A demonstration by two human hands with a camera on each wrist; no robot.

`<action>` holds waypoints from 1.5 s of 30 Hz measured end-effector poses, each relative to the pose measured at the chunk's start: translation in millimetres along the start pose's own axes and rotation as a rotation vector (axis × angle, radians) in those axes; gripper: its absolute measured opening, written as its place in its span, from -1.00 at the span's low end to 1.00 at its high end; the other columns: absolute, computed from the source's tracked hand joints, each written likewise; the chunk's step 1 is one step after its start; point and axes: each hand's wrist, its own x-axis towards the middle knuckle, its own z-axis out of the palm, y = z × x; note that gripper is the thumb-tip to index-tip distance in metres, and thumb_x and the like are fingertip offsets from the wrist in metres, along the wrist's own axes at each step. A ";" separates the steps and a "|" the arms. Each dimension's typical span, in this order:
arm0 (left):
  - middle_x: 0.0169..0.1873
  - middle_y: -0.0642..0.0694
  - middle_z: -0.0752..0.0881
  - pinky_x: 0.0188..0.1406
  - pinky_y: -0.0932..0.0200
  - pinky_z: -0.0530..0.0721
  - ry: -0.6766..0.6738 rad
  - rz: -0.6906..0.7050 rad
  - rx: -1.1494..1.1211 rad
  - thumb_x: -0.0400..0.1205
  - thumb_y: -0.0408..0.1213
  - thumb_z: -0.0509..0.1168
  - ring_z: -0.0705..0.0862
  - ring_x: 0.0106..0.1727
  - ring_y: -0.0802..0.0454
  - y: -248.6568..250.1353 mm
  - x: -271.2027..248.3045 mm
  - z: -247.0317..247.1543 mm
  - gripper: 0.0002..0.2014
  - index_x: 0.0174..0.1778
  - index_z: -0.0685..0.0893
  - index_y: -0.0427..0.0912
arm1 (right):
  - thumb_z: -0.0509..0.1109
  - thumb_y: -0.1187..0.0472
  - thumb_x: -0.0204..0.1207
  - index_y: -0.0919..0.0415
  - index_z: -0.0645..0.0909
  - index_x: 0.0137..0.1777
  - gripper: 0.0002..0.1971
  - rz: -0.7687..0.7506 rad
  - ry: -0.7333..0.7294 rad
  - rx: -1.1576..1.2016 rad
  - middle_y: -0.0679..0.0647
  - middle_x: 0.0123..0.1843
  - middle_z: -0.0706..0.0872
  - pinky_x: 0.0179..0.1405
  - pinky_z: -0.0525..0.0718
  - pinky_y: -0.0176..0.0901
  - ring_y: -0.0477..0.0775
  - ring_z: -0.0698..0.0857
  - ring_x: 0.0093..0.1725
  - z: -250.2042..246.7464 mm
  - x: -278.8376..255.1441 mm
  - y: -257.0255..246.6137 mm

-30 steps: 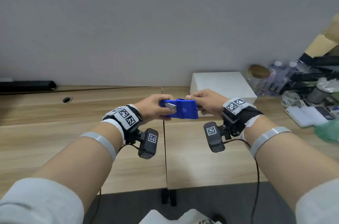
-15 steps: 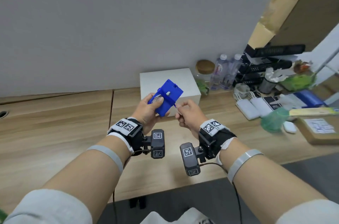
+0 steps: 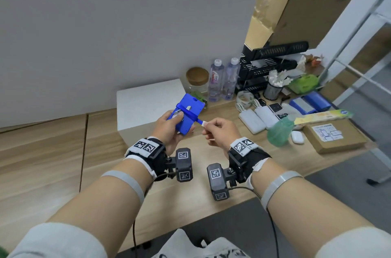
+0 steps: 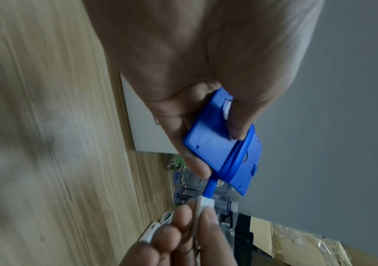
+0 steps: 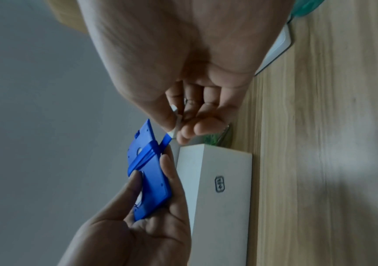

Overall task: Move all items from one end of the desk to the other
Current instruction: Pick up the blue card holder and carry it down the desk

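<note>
A flat blue plastic card holder (image 3: 188, 113) is held up above the wooden desk (image 3: 53, 160), in front of a white box (image 3: 146, 107). My left hand (image 3: 172, 125) grips its lower end, thumb across the front face (image 4: 220, 149). A blue strap (image 3: 189, 114) is wound round the holder (image 5: 148, 172) and ends in a white tip. My right hand (image 3: 213, 128) pinches that white tip (image 4: 206, 202) between thumb and forefinger, just right of the holder, with the strap (image 5: 165, 142) stretched between the two hands.
The right end of the desk is crowded: a cork-lidded jar (image 3: 196, 80), two water bottles (image 3: 223, 80), white power banks (image 3: 257, 119), a green bottle (image 3: 279, 131), a flat cardboard box (image 3: 336, 136), a black rack (image 3: 273, 63). A big carton (image 3: 306, 4) leans above them.
The view has swung right toward the cluttered end. My right hand has drawn the strap's white tip away from the holder, which my left hand has tilted upright.
</note>
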 end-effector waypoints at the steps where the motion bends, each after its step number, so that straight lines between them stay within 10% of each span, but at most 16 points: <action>1: 0.05 -0.24 0.80 0.02 -0.10 0.81 -0.016 -0.006 -0.014 0.76 -0.40 0.24 0.85 -0.08 -0.07 -0.6 4.3 4.5 -0.87 0.19 0.63 -0.28 | 0.43 0.26 0.61 0.27 0.60 -0.18 -0.85 0.018 0.016 -0.018 0.15 -0.38 0.71 -0.53 0.61 -0.25 -0.01 0.58 -0.49 -4.7 2.8 -1.8; 5: 0.03 -0.26 0.75 -0.12 -0.01 0.83 -0.041 0.023 0.069 0.76 -0.39 0.25 0.81 -0.06 -0.10 -10.5 21.3 24.6 -0.90 0.16 0.61 -0.29 | 0.40 0.22 0.62 0.26 0.67 -0.26 -0.78 0.030 0.085 -0.118 0.14 -0.38 0.73 -0.50 0.62 -0.24 -0.01 0.60 -0.51 -22.1 14.3 -8.9; 11: -0.21 -0.14 0.68 -0.14 -0.10 0.79 -0.176 0.441 0.842 0.70 -0.39 0.25 0.68 -0.18 -0.21 -49.2 38.5 58.1 -0.94 -0.06 0.57 -0.17 | 0.31 0.32 0.65 0.30 0.61 -0.28 -0.76 0.102 0.117 -0.112 0.25 -0.32 0.72 -0.51 0.66 -0.26 0.00 0.69 -0.54 -45.1 23.0 -1.7; 17: -0.04 0.03 0.74 -0.07 0.16 0.64 -0.287 0.366 1.081 0.68 -0.47 0.19 0.71 -0.04 -0.05 -90.9 47.9 91.0 -0.75 0.17 0.45 -0.04 | 0.28 0.29 0.64 0.47 0.70 0.06 -0.76 0.286 0.056 0.004 0.32 -0.13 0.80 -0.14 0.83 0.01 0.25 0.83 -0.23 -93.8 47.5 9.7; 23: 0.29 -0.08 0.69 0.29 0.35 0.56 -0.361 0.248 1.145 0.54 -0.62 0.23 0.66 0.28 0.01 -128.1 73.4 115.1 -0.47 0.43 0.53 -0.16 | 0.31 -0.06 0.64 0.18 0.69 0.17 -0.67 0.453 -0.123 0.168 0.22 0.09 0.82 -0.06 0.81 0.20 0.26 0.81 -0.10 -132.7 89.3 26.0; 25: 0.34 -0.12 0.65 0.20 0.53 0.53 -0.294 0.131 1.049 0.53 -0.59 0.34 0.64 0.29 0.00 -141.7 82.2 123.1 -0.53 0.34 0.60 -0.15 | 0.28 0.14 0.68 0.19 0.66 0.15 -0.81 0.432 -0.111 0.002 0.25 0.07 0.81 -0.04 0.81 0.19 0.24 0.80 -0.12 -145.3 103.8 36.4; 27: 0.37 -0.14 0.62 0.29 0.27 0.64 -0.178 -0.007 0.883 0.54 -0.47 0.40 0.66 0.33 -0.09 -153.4 94.8 127.2 -0.67 0.19 0.67 -0.10 | 0.21 0.23 0.68 0.16 0.66 0.07 -0.82 0.393 -0.149 -0.217 0.28 0.05 0.80 0.01 0.79 0.19 0.26 0.78 -0.12 -157.8 118.1 45.8; 30: 0.16 -0.15 0.68 0.18 -0.15 0.71 0.053 -0.055 0.813 0.55 -0.31 0.49 0.71 0.07 -0.14 -174.9 118.1 125.7 -0.72 0.11 0.57 -0.10 | 0.20 0.22 0.70 0.12 0.62 0.03 -0.85 0.349 -0.242 -0.404 0.16 -0.15 0.72 -0.45 0.70 -0.14 0.14 0.70 -0.33 -170.8 136.8 57.9; 35: -0.12 -0.29 0.77 0.11 -0.09 0.74 0.170 -0.197 0.668 0.60 -0.43 0.47 0.73 -0.08 -0.16 -204.7 146.8 126.9 -0.76 0.17 0.68 -0.37 | 0.31 0.25 0.67 0.16 0.62 0.04 -0.93 0.390 -0.190 -0.347 0.08 -0.19 0.67 -0.52 0.72 -0.18 0.03 0.67 -0.35 -181.8 164.5 74.6; 39: -0.21 -0.17 0.75 -0.20 0.26 0.71 0.366 -0.179 0.725 0.59 -0.37 0.49 0.70 -0.25 -0.05 -212.6 174.7 120.4 -0.87 -0.03 0.69 -0.19 | 0.23 0.31 0.67 0.22 0.53 -0.17 -0.83 0.418 -0.100 -0.369 0.24 -0.21 0.65 -0.64 0.55 -0.29 0.05 0.54 -0.46 -193.6 181.6 82.7; 45: -0.17 -0.10 0.80 0.14 0.00 0.74 0.388 -0.206 0.816 0.51 -0.28 0.53 0.79 -0.08 -0.18 -221.3 193.0 118.3 -0.86 -0.11 0.71 -0.05 | 0.16 0.31 0.69 0.29 0.62 0.03 -0.81 0.374 -0.090 -0.368 0.10 -0.30 0.68 -0.72 0.44 -0.37 -0.04 0.55 -0.51 -202.5 184.3 84.6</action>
